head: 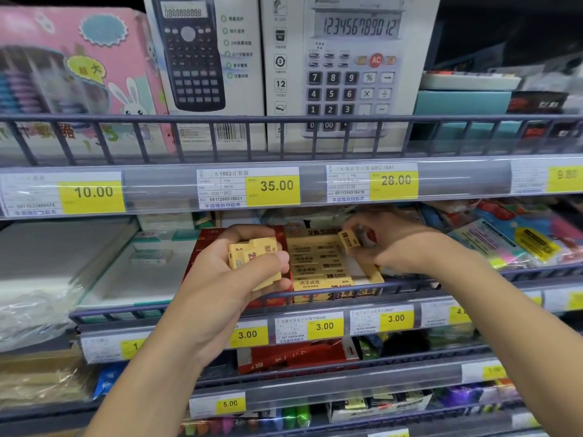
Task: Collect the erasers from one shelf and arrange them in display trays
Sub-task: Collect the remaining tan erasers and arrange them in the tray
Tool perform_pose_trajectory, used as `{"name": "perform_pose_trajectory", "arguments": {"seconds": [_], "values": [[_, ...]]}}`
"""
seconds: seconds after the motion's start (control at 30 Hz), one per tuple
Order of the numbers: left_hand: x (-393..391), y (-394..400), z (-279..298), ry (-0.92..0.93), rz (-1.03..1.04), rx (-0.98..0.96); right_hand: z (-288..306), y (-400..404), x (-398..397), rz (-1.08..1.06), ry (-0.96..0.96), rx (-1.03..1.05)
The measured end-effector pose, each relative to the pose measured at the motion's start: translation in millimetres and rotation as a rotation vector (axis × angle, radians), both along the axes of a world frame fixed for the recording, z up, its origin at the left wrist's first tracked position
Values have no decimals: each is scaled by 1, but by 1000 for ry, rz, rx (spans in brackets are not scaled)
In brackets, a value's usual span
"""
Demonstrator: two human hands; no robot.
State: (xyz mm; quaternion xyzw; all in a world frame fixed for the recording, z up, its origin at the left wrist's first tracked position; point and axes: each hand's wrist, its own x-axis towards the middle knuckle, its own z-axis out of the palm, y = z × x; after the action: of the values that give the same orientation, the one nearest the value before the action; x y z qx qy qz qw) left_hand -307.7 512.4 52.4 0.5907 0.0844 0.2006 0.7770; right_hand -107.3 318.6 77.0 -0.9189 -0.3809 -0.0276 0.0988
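Observation:
My left hand [239, 279] grips a stack of yellow 2B erasers [254, 258] in front of the middle shelf. Just right of it, a yellow display tray [375, 274] sits on that shelf, filled with rows of the same yellow erasers [318, 263]. My right hand [391, 244] hovers over the tray's far right corner and pinches a single yellow eraser [348, 239] between thumb and fingers. A red tray [205, 244] lies behind my left hand, mostly hidden.
A grey wire rail [315, 298] fronts the middle shelf. Boxed calculators [350, 67] stand on the shelf above. White and green boxes [151, 247] sit left of the trays, colourful packets [520, 238] to the right. Red packs [296, 354] fill the shelf below.

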Motion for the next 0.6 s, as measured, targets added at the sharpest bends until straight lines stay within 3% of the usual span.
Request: {"name": "perform_pose_trajectory", "arguments": {"seconds": [0.33,0.6], "values": [[-2,-1,2,12,-7,12,-11,19,20,62,-33,-161],[-2,-6,1,18,-7,-10,-10,20,11,13,44,-62]]}}
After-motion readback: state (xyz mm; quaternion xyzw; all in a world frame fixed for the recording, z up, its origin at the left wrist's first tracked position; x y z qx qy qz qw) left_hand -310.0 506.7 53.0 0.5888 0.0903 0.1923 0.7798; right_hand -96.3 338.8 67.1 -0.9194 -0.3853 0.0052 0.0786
